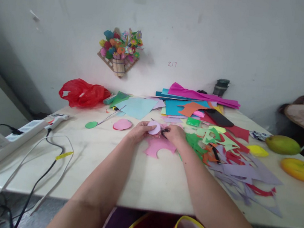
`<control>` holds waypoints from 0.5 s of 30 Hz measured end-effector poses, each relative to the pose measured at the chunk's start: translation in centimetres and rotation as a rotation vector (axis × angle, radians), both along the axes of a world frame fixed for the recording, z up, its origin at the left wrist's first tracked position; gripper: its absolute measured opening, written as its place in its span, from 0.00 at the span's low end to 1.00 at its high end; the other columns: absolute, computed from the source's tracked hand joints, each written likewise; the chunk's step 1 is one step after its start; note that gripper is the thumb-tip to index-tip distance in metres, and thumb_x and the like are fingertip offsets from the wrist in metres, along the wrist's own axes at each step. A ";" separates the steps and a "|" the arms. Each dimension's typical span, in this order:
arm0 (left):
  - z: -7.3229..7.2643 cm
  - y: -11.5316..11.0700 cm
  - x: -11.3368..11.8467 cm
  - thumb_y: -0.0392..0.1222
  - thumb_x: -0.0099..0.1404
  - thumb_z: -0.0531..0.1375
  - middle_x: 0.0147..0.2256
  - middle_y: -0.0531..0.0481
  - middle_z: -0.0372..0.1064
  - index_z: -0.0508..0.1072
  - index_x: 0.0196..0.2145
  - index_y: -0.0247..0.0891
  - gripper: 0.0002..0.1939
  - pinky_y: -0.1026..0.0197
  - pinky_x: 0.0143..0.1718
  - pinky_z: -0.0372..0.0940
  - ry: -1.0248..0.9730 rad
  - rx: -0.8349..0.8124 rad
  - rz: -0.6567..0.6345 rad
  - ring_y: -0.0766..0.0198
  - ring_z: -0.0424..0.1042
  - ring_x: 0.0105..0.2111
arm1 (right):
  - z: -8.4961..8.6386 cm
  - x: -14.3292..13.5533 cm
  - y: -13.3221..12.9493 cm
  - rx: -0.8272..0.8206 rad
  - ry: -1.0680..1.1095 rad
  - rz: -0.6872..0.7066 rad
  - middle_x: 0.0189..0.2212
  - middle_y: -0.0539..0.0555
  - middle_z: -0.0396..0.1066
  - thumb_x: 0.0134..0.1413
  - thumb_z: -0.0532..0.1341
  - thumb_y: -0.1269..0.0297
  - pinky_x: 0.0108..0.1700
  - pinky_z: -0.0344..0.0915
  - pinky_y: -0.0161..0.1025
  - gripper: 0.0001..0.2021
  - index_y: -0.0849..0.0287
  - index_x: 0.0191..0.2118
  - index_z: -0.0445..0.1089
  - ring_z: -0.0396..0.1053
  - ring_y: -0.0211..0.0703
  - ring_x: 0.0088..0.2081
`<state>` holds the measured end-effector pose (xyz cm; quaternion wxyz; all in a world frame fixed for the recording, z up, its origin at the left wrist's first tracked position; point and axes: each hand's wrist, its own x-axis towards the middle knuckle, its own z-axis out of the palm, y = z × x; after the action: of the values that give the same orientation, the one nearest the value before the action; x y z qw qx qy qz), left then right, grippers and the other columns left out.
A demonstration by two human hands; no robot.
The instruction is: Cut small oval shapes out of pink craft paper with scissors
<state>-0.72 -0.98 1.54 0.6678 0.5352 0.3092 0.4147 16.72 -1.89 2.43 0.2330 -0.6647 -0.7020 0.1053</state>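
Across the back runs a grey-white wall (156, 11), and below it the pale table (157, 191), busiest on its right side. There's the big spread, a loose heap of lilac scraps (235, 170) tangled with red, orange and green offcuts. Up on the wall hangs a flower ornament (121, 50), a bright bunch in a small slatted holder. Far left, a white power strip (28, 131) lies at a slant with cables trailing from it; further back, a crumpled red plastic bag (82, 94). At the rear, a long magenta sheet (200, 95) tops a stack of coloured sheets, and a light blue sheet (137, 107) lies flat to its left. Over on the right edge, a green mango (283, 144). Now to the middle: a pink sheet (158, 147) with rounded bites out of its edge lies just below the hands. The right hand (176, 134) is curled closed; the left hand (139, 130) pinches with the thumb on top. Pink rounds (122, 124) overlap off to the left. And here's the lilac disc (154, 128), gripped by that left hand, between the two hands. Smallest, dark-handled scissors (163, 132), gripped in the right fingers, just beside the disc.
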 end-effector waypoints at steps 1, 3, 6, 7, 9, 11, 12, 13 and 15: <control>0.0 0.0 0.0 0.39 0.55 0.64 0.31 0.37 0.75 0.74 0.36 0.24 0.14 0.62 0.29 0.69 -0.005 -0.003 0.005 0.59 0.75 0.26 | 0.3 -0.2 -0.3 -0.013 -0.048 0.004 0.38 0.57 0.76 0.47 0.60 0.60 0.37 0.62 0.37 0.12 0.56 0.36 0.77 0.72 0.48 0.41; -0.1 0.0 0.1 0.39 0.56 0.64 0.31 0.37 0.75 0.74 0.37 0.24 0.14 0.61 0.30 0.69 -0.008 -0.002 0.015 0.59 0.75 0.27 | 0.7 -0.5 -0.8 -0.029 -0.117 -0.012 0.38 0.59 0.76 0.48 0.60 0.60 0.36 0.61 0.37 0.12 0.57 0.37 0.77 0.72 0.48 0.41; -0.1 0.0 0.1 0.40 0.57 0.63 0.30 0.38 0.75 0.75 0.36 0.24 0.14 0.63 0.32 0.69 0.007 0.009 0.031 0.62 0.74 0.26 | 0.6 -0.9 -0.7 -0.005 -0.197 -0.006 0.39 0.61 0.75 0.49 0.59 0.61 0.37 0.61 0.37 0.13 0.59 0.39 0.76 0.71 0.49 0.42; -0.1 0.0 0.2 0.40 0.57 0.63 0.29 0.38 0.75 0.75 0.36 0.24 0.13 0.63 0.31 0.69 0.011 0.011 0.034 0.63 0.74 0.25 | 0.5 -0.9 -0.6 0.008 -0.221 0.002 0.39 0.62 0.75 0.50 0.59 0.62 0.37 0.61 0.37 0.14 0.60 0.41 0.75 0.71 0.49 0.43; -0.1 0.0 0.2 0.39 0.58 0.62 0.28 0.38 0.75 0.75 0.35 0.23 0.13 0.65 0.30 0.68 0.013 0.016 0.034 0.64 0.73 0.24 | 0.2 -1.0 -0.5 0.021 -0.263 0.018 0.40 0.63 0.74 0.52 0.58 0.63 0.38 0.61 0.37 0.15 0.61 0.43 0.74 0.71 0.50 0.43; -0.1 0.0 0.2 0.39 0.58 0.62 0.28 0.38 0.75 0.75 0.35 0.23 0.13 0.66 0.28 0.68 0.010 0.019 0.028 0.65 0.72 0.24 | 0.1 -1.0 -0.5 0.022 -0.287 0.027 0.42 0.63 0.72 0.53 0.56 0.63 0.38 0.62 0.37 0.16 0.61 0.45 0.73 0.71 0.50 0.44; -0.1 0.0 0.2 0.39 0.59 0.61 0.28 0.38 0.75 0.75 0.35 0.23 0.13 0.66 0.27 0.68 0.008 0.019 0.028 0.65 0.72 0.23 | 0.1 -1.0 -0.5 0.019 -0.294 0.029 0.43 0.64 0.72 0.54 0.56 0.63 0.38 0.62 0.38 0.16 0.61 0.46 0.72 0.70 0.50 0.44; -0.2 0.0 0.2 0.39 0.59 0.61 0.28 0.38 0.75 0.75 0.36 0.23 0.12 0.66 0.27 0.68 0.004 0.016 0.030 0.65 0.72 0.23 | 0.1 -1.0 -0.5 0.015 -0.299 0.030 0.44 0.63 0.71 0.54 0.56 0.63 0.38 0.62 0.38 0.16 0.60 0.47 0.72 0.70 0.51 0.44; -0.2 0.1 0.2 0.38 0.60 0.60 0.29 0.38 0.75 0.74 0.37 0.23 0.12 0.66 0.27 0.68 -0.002 0.000 0.039 0.65 0.73 0.23 | 0.2 -1.1 -0.7 0.001 -0.311 0.032 0.45 0.63 0.70 0.54 0.55 0.63 0.38 0.62 0.38 0.16 0.59 0.48 0.71 0.70 0.51 0.45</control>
<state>-0.52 -0.83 1.32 0.6600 0.5287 0.3188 0.4282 15.64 -2.55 2.67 0.1199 -0.6616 -0.7402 0.0043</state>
